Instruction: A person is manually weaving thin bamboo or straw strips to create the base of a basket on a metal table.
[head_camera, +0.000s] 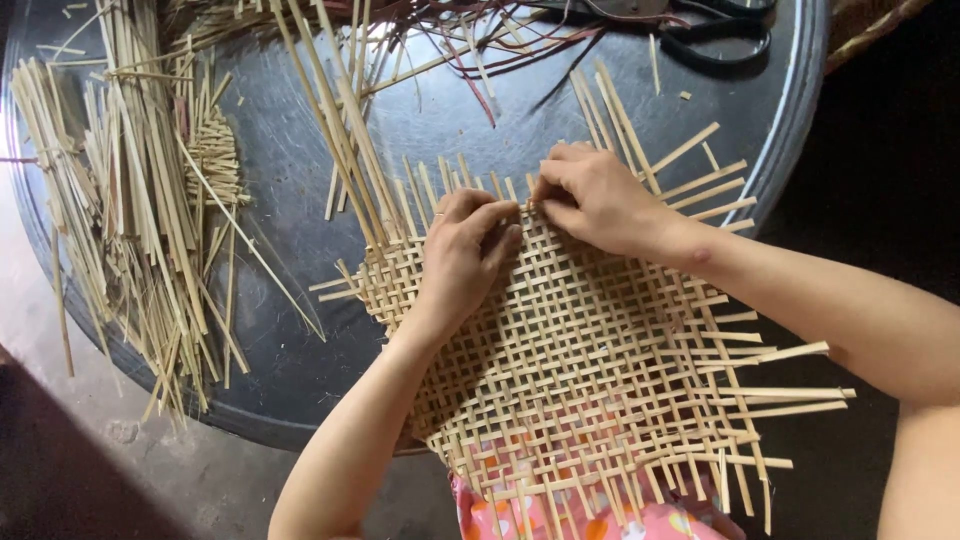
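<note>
We see a woven mat (590, 350) of pale bamboo strips lying in the centre and lower right of the frame, partly on a round dark table (290, 150) and partly hanging over its near edge above a pink patterned cloth (640, 522). Our left hand (465, 255) lies palm down on the mat's upper left part, fingers curled, their tips pressing on the weave near its top edge. Our right hand (595, 200) sits just beside it at the top edge, fingers bent and pinched on the strips there; which single strip it grips we cannot tell. Loose strip ends (700, 180) stick out of the mat past the right hand. A heap of loose strips (130, 190) lies at the upper left, well apart from the hands. Dark scissors (715, 40) rest at the top of the frame.
</note>
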